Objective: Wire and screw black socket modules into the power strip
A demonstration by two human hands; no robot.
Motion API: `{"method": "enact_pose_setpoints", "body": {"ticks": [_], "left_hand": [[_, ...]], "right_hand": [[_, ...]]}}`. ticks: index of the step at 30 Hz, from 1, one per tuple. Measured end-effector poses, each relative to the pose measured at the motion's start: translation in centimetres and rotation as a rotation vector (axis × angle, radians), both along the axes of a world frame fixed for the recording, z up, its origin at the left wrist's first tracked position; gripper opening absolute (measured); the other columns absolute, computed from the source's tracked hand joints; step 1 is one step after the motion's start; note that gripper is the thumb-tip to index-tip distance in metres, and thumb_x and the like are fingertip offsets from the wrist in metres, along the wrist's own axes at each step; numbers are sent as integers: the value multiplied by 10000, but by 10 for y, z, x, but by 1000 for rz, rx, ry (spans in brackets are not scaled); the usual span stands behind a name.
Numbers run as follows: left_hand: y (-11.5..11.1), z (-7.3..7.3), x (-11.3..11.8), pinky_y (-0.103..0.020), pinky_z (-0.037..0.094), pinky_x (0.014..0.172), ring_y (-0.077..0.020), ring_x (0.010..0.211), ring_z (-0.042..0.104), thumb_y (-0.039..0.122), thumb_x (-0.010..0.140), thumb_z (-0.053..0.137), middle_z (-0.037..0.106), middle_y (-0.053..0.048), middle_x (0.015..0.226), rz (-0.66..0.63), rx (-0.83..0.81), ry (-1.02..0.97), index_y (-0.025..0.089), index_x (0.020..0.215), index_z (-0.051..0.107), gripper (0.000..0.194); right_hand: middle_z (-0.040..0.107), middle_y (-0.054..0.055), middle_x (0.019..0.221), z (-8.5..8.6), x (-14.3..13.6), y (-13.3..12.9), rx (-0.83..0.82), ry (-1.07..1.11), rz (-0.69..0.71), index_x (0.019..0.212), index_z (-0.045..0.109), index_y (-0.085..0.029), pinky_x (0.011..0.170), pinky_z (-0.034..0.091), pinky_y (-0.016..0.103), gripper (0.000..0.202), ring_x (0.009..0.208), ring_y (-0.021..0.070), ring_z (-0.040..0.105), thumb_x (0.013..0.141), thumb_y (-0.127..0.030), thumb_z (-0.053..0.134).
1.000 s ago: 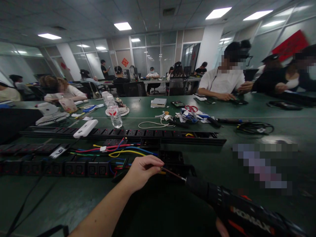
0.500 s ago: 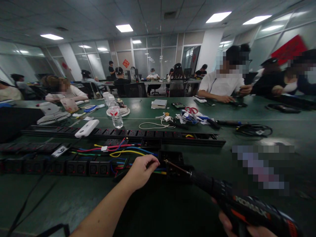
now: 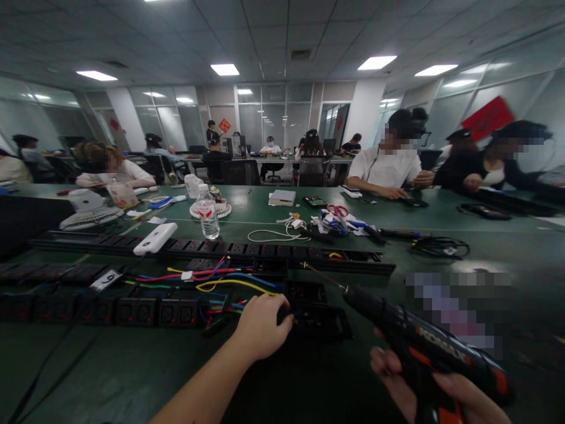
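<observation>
My right hand [image 3: 404,377] grips a black and orange cordless drill [image 3: 430,338] by its handle. The drill's long thin bit [image 3: 324,275] points up and left, with its tip in the air above a black end housing [image 3: 322,323]. At the left edge of that housing, my left hand [image 3: 262,327] is closed, its thumb and fingers curled around something dark that I cannot make out. Yellow and blue wires [image 3: 238,287] run beneath and behind this hand. A black socket strip [image 3: 179,312] stretches away to the left, with coloured wires coming from its end.
Behind lie another long socket strip [image 3: 247,250], a white power bank [image 3: 155,238] and a water bottle [image 3: 207,215]. Red-handled scissors [image 3: 338,211] lie among scraps, near a coiled black cable [image 3: 441,247]. Across the table, a person in a white shirt [image 3: 382,171] handles a dark object.
The drill's bit has lifted away from the housing. My left hand has moved slightly right and down, from a pinch near the bit's tip to the housing's left edge.
</observation>
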State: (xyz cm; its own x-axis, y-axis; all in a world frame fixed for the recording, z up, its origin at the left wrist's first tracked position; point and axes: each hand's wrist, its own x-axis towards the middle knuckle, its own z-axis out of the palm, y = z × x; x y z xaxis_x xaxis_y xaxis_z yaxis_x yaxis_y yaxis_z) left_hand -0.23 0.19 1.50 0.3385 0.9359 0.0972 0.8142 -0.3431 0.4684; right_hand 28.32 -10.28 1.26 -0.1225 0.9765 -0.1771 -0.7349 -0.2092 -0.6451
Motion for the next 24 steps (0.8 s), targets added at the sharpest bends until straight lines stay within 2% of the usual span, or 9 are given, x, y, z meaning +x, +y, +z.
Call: {"method": "enact_pose_setpoints", "body": {"ticks": [4, 6, 8, 11, 12, 16, 22, 24], "left_hand": [[1, 0, 2, -450, 457, 902, -294, 1015, 637, 354, 893, 503, 715, -70, 1056, -65, -28, 38, 255, 1043, 687, 257], [1, 1, 3, -450, 468, 898, -295, 1018, 641, 339, 908, 470, 714, -79, 1058, -92, -47, 54, 248, 1038, 685, 268], [0, 3, 2, -439, 480, 886, -293, 1014, 648, 322, 914, 450, 716, -88, 1052, -108, -67, 62, 235, 1023, 677, 266], [-2, 7, 2, -420, 489, 876, -290, 1019, 662, 300, 912, 448, 724, -83, 1052, -142, -89, 58, 229, 1002, 660, 241], [-3, 8, 2, -419, 490, 871, -293, 1016, 667, 295, 911, 447, 729, -81, 1048, -153, -93, 62, 229, 998, 655, 235], [-3, 11, 0, -423, 498, 849, -309, 1009, 679, 285, 910, 441, 737, -83, 1040, -201, -111, 82, 229, 1005, 642, 229], [0, 9, -5, -364, 502, 869, -269, 1038, 664, 262, 885, 501, 712, -72, 1095, -263, -218, 20, 239, 1082, 631, 237], [1, 13, -8, -345, 499, 874, -250, 1038, 656, 224, 868, 512, 701, -64, 1115, -312, -268, -16, 241, 1102, 626, 261]], "right_hand": [[702, 176, 1212, 14, -9, 18, -49, 83, 8, 1106, 757, -94, 1003, 523, 289, 444, 1149, 261, 652, 692, -232, 675], [673, 175, 1264, 21, -16, 27, -54, 71, -22, 1117, 751, -85, 1022, 504, 290, 459, 1160, 262, 647, 686, -225, 682], [716, 179, 1176, 23, -22, 37, -16, 29, -20, 1098, 760, -89, 956, 543, 263, 459, 1041, 247, 701, 661, -216, 708], [763, 159, 975, 19, -26, 51, 58, -57, 31, 1071, 774, -106, 786, 599, 225, 419, 726, 188, 722, 672, -223, 729], [762, 156, 979, 16, -27, 54, 73, -78, 40, 1079, 771, -109, 781, 600, 228, 415, 718, 183, 719, 683, -226, 726], [746, 161, 1084, 5, -31, 59, 95, -90, 4, 1074, 773, -115, 894, 558, 231, 421, 985, 219, 711, 678, -251, 732], [764, 136, 987, -6, -31, 51, 132, -153, 7, 1084, 774, -143, 793, 578, 205, 386, 884, 201, 727, 724, -261, 697], [766, 135, 949, -7, -30, 49, 163, -207, 13, 1073, 776, -134, 823, 571, 224, 391, 904, 221, 722, 715, -273, 703]]}}
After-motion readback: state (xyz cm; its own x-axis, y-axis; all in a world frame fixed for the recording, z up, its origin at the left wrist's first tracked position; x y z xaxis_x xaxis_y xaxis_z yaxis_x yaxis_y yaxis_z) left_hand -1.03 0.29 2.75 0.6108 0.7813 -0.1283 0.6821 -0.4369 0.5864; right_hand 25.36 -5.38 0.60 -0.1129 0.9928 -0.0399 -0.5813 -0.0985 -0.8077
